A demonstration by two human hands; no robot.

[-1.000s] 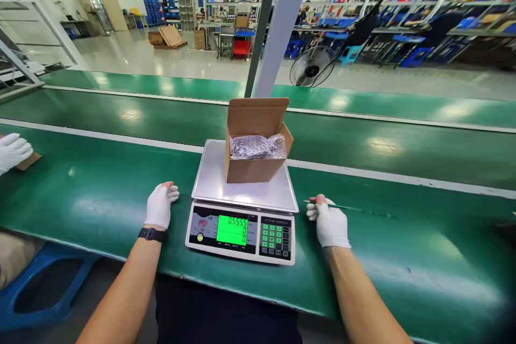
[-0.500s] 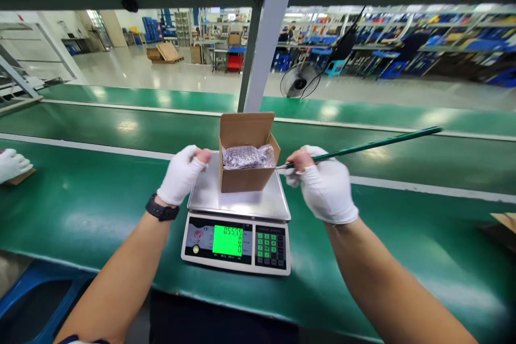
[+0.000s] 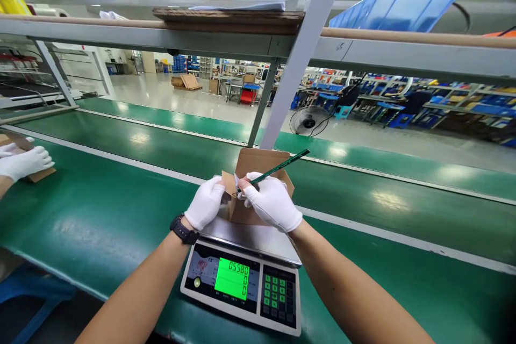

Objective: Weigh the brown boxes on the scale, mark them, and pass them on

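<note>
An open cardboard box (image 3: 246,215) stands on the metal pan of a digital scale (image 3: 240,289) with a lit green display. My left hand (image 3: 205,203), gloved in white with a dark watch at the wrist, pinches the box's left flap. My right hand (image 3: 273,201), also gloved, is closed on a green pencil (image 3: 284,165) and reaches over the box opening. The pencil slants up to the right; its lower end is hidden by the fingers. Most of the bubble-wrapped contents are hidden behind my right hand.
A co-worker's gloved hand (image 3: 28,164) is on another cardboard box (image 3: 42,174) at the far left. The green conveyor table (image 3: 121,199) runs across. A slanted metal post (image 3: 298,59) rises behind the box. A blue bin (image 3: 397,11) sits on the overhead shelf.
My right hand has moved left, from beside the box to over it, with the pencil. My left hand has gone from beside the box to its flap. The view has tilted up.
</note>
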